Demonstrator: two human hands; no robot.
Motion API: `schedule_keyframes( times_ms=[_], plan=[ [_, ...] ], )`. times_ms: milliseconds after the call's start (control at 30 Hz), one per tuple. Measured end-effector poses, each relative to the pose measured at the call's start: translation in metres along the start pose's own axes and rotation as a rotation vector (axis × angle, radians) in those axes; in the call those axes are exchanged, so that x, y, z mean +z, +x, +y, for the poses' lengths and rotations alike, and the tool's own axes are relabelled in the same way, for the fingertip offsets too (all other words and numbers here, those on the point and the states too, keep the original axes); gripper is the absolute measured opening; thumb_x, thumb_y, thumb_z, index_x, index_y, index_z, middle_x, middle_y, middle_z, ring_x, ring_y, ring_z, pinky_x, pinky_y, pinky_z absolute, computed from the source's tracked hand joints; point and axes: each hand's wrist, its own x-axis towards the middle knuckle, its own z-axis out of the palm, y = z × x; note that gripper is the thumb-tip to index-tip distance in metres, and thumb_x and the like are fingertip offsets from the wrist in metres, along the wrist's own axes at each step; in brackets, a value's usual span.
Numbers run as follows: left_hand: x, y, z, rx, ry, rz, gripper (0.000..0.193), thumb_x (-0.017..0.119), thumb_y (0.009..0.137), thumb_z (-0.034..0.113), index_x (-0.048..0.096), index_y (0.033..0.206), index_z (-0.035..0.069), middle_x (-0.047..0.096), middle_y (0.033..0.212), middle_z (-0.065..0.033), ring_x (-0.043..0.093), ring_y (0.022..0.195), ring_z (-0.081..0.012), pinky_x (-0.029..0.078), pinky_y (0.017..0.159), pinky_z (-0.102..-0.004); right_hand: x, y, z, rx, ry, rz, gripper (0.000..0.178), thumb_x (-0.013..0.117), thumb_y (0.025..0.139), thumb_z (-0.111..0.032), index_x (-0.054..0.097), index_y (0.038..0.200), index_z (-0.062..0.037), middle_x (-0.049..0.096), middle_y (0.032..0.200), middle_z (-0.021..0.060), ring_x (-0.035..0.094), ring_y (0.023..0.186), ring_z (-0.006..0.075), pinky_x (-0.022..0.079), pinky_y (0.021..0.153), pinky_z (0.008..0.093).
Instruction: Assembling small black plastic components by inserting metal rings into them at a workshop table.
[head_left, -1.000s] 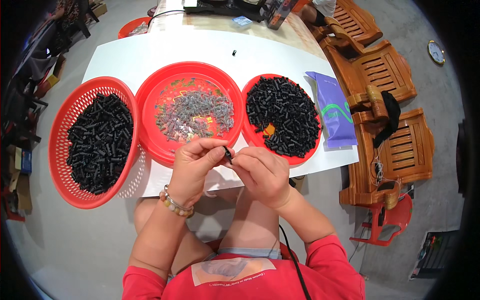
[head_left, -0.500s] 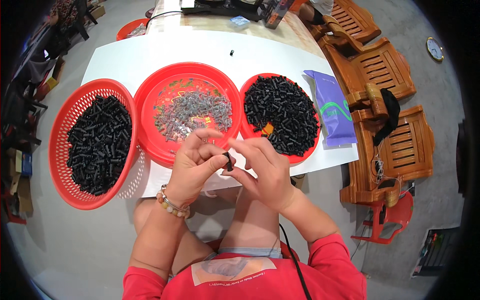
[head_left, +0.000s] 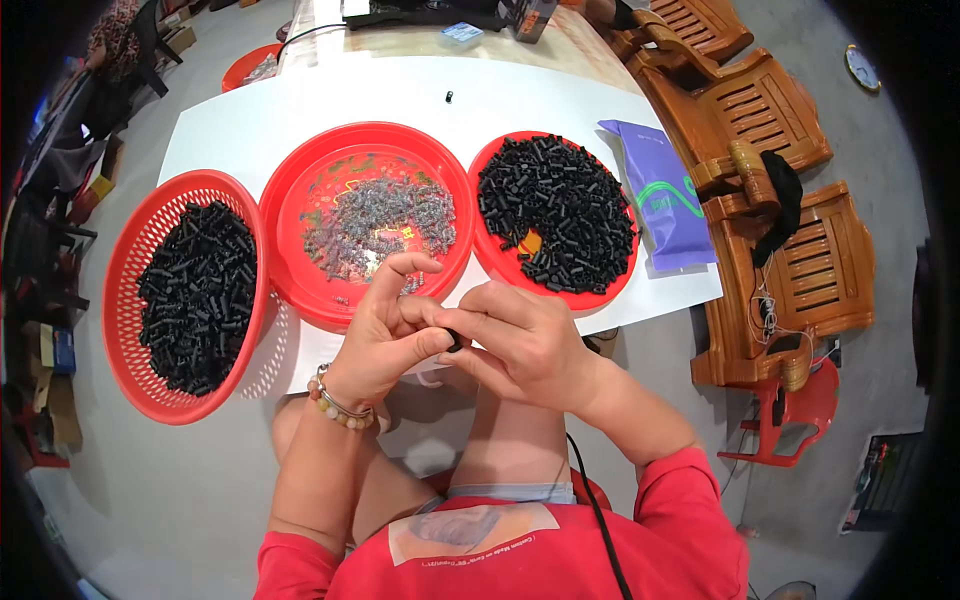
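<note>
Left hand [head_left: 385, 328]: pinching our black cylinder [head_left: 455, 342] at frame centre, one finger raised.
Right hand [head_left: 530, 342]: pinching that cylinder too; our fingers partly hide it.
Red tray [head_left: 287, 235]: upper centre, holding small silvery pieces [head_left: 385, 220].
Red perforated basket [head_left: 124, 300]: left of frame, holding black pieces [head_left: 200, 300].

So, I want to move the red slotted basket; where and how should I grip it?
Grip the basket probably by its rim, at the near and far ends together, coming from the left: its right side adjoins the round red tray, leaving little room. Its heaped black pieces favour two gripping spots over one.
</note>
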Motion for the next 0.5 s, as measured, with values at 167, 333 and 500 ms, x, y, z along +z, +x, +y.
schedule_keyframes(
  times_ms=[167, 333, 500],
  plan=[
    [0.008, 0.004, -0.002, 0.002, -0.003, 0.015, 0.05, 0.064, 0.083, -0.002, 0.036, 0.123, 0.007, 0.064, 0.087, -0.0074, 0.063, 0.08, -0.0147, 0.052, 0.072, -0.027, -0.004, -0.004, 0.006, 0.068, 0.045, 0.0, 0.044, 0.076, 0.068, -0.02, 0.063, 0.109, -0.0098, 0.057, 0.087, 0.0053, 0.058, 0.066, 0.0207, 0.048, 0.056, 0.0323],
    [0.008, -0.001, 0.011, 0.181, 0.139, 0.222, 0.013, 0.055, 0.087, -0.003, 0.053, 0.098, 0.002, 0.063, 0.086, -0.0093, 0.062, 0.079, -0.0144, 0.052, 0.073, -0.0277, -0.025, -0.009, 0.023, 0.269, 0.135, 0.049, 0.042, 0.073, 0.075, -0.016, 0.062, 0.113, -0.0049, 0.061, 0.089, 0.0083, 0.059, 0.068, 0.0169, 0.048, 0.057, 0.0277],
    [-0.014, -0.032, 0.061, 0.716, 0.799, 0.873, 0.009, 0.057, 0.089, -0.002, 0.057, 0.097, 0.0, 0.06, 0.089, -0.0035, 0.056, 0.079, -0.0073, 0.046, 0.072, -0.0198, -0.055, -0.029, 0.081, 0.622, -0.049, 0.305, 0.016, 0.064, 0.083, -0.009, 0.068, 0.097, -0.0016, 0.063, 0.078, 0.0093, 0.06, 0.066, 0.018, 0.047, 0.06, 0.0288]
  ],
)
